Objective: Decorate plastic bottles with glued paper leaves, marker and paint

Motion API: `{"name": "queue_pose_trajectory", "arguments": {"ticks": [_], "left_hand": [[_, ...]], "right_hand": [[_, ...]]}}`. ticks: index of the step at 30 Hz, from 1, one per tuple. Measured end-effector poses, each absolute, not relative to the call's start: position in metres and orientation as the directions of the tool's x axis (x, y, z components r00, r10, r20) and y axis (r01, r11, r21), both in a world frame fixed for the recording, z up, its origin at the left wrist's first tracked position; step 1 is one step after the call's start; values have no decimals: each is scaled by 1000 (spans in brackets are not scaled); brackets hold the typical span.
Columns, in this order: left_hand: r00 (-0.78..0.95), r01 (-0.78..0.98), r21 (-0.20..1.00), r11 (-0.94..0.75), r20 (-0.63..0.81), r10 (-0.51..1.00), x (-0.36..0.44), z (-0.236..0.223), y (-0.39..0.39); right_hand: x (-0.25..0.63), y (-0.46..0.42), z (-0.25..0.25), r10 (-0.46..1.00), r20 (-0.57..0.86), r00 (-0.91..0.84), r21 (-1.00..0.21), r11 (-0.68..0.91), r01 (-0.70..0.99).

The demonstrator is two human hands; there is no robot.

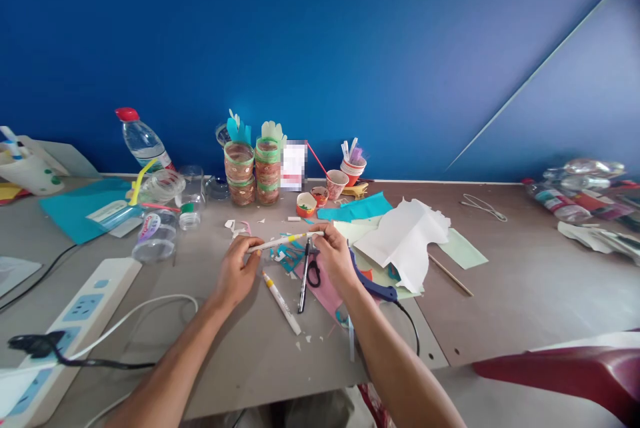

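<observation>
My left hand (240, 271) and my right hand (334, 256) hold a slim white marker with a yellow band (284, 241) level between them, one end in each set of closed fingers. Below it on the table lies a second white marker (281, 303), with an orange-yellow tip. A black pen (303, 278) rests beside that one, under my right hand. Dark-handled scissors (313, 275) lie partly hidden by the right hand. A dark blue glue gun (373, 287) is just right of my right wrist, its cord running toward the table edge.
Two decorated bottle holders (242, 178) stand near the blue wall, beside paper cups (337, 183). White crumpled paper (405, 238) and a wooden stick (453, 276) lie to the right. At left are a power strip (85, 321), cables and clear plastic bottles (155, 235).
</observation>
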State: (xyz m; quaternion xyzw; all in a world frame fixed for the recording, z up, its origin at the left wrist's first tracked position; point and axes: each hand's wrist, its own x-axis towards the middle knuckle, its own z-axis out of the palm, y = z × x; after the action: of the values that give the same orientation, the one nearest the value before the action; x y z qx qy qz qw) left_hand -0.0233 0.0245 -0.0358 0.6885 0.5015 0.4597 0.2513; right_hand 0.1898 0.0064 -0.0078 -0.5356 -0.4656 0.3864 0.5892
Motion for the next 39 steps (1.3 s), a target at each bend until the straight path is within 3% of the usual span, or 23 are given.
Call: {"name": "queue_pose_trajectory", "arguments": {"ticks": [21,28,39], "left_hand": [[112,480,755,-447,452,885,-24,-39,26],[147,528,700,-480,481,864,-27,-44,28],[171,627,587,-512,538,826,-20,-49,20]], "right_hand": [[191,8,-16,978,178,107,-978,164,131],[189,9,-25,983,182,26,-959,172,223],[190,10,-28,991,128,31,-968,118,222]]}}
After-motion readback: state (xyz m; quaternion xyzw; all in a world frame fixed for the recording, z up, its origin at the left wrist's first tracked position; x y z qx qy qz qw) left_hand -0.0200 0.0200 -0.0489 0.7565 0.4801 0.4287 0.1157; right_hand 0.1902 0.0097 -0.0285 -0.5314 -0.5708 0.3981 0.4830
